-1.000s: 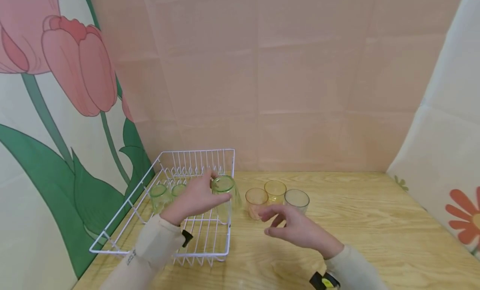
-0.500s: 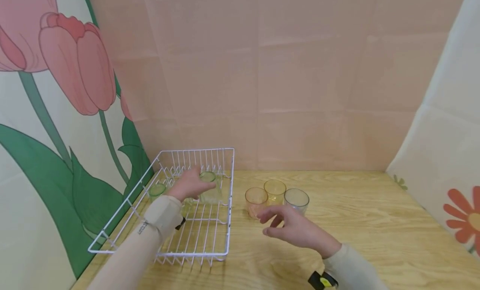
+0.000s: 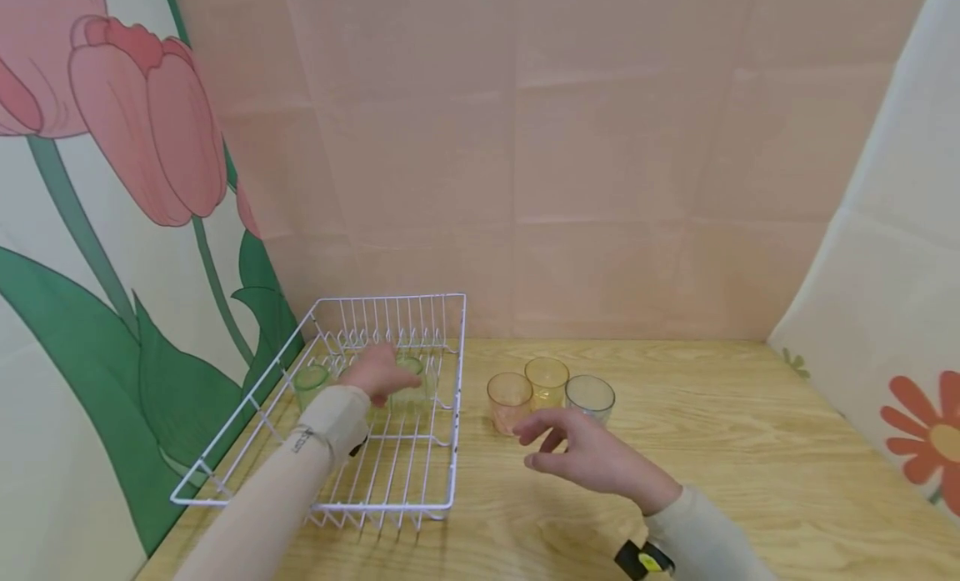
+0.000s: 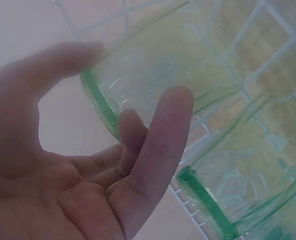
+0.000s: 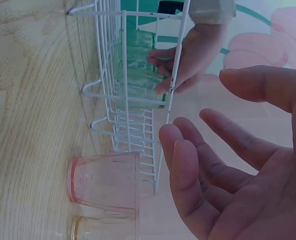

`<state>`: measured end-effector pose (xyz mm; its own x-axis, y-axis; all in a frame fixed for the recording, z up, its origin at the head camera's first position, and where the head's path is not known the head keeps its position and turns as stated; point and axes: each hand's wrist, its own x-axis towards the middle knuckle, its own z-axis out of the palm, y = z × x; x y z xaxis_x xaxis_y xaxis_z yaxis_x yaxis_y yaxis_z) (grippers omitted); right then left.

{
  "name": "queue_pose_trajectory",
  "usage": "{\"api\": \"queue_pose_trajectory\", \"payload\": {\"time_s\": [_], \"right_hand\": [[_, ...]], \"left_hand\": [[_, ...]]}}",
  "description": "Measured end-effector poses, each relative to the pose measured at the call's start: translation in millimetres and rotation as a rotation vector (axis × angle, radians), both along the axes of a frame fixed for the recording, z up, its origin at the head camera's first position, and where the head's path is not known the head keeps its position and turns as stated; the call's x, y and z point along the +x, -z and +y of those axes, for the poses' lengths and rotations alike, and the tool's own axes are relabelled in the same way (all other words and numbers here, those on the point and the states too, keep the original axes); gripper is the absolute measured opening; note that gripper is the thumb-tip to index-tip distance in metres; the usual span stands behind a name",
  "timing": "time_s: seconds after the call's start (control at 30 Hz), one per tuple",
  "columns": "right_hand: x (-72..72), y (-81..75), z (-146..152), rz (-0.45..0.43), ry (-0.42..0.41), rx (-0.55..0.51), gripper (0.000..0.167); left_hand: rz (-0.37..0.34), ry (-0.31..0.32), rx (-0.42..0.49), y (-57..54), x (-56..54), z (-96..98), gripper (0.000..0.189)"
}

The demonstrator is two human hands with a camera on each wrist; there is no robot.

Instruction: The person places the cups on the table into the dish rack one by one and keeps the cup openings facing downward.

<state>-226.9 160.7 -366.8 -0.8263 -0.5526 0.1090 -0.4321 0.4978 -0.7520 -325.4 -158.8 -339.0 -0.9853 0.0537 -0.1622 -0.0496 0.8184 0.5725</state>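
Nearest, the right hand (image 3: 600, 460) hangs over the bench (image 3: 750, 414), its fingers loosely bent, parted from the thumb and holding nothing. Just beyond those fingers stand a pink glass (image 3: 508, 408) and a gray glass (image 3: 590, 398), with a yellow glass (image 3: 547, 381) behind the gap between them.

Left of the right fingers is the rack (image 3: 382, 508), and the left hand (image 3: 375, 377) reaches over into it. A green glass (image 3: 414, 398) is there, base up, between the left thumb and fingers, which spread about its base; whether they grip it or merely surround it, I cannot tell. Just beside it is a neighbouring green glass (image 4: 237, 195); farther left of the fingers stands the leftmost green glass (image 3: 311, 379). A pinkish cloth (image 3: 615, 164) hangs beyond everything.

The step in hand looks like settling the green glass in the rack. Next, the move seems to call for widening the left fingers and drawing them straight up, without knocking its neighbour.
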Motion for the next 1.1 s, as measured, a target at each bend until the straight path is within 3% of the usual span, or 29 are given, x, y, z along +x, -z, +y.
{"api": "queue_pose_trajectory", "payload": {"time_s": [0.3, 0.43, 0.7, 0.97, 1.1], "right_hand": [[0.5, -1.2, -1.7, 0.009, -0.006, -0.009, 0.028], [1.0, -1.9, -1.9, 0.003, 0.001, -0.008, 0.028], [1.3, -1.0, -0.8, -0.019, -0.007, 0.000, 0.028], [1.8, -1.0, 1.1, -0.010, -0.023, -0.032, 0.030], [-0.2, -0.7, 3.2, -0.012, 0.029, -0.035, 0.029]], "left_hand": [[-0.007, -0.025, -0.010, 3.7, -0.1, -1.0, 0.072], [-0.008, -0.033, -0.009, 4.1, 1.8, 0.1, 0.065], [-0.018, -0.021, -0.030, 8.2, 4.5, -0.5, 0.034], [-0.031, -0.015, -0.029, 10.1, 2.1, -0.6, 0.035], [-0.025, -0.017, -0.036, 10.1, 1.1, -1.0, 0.038]]}}
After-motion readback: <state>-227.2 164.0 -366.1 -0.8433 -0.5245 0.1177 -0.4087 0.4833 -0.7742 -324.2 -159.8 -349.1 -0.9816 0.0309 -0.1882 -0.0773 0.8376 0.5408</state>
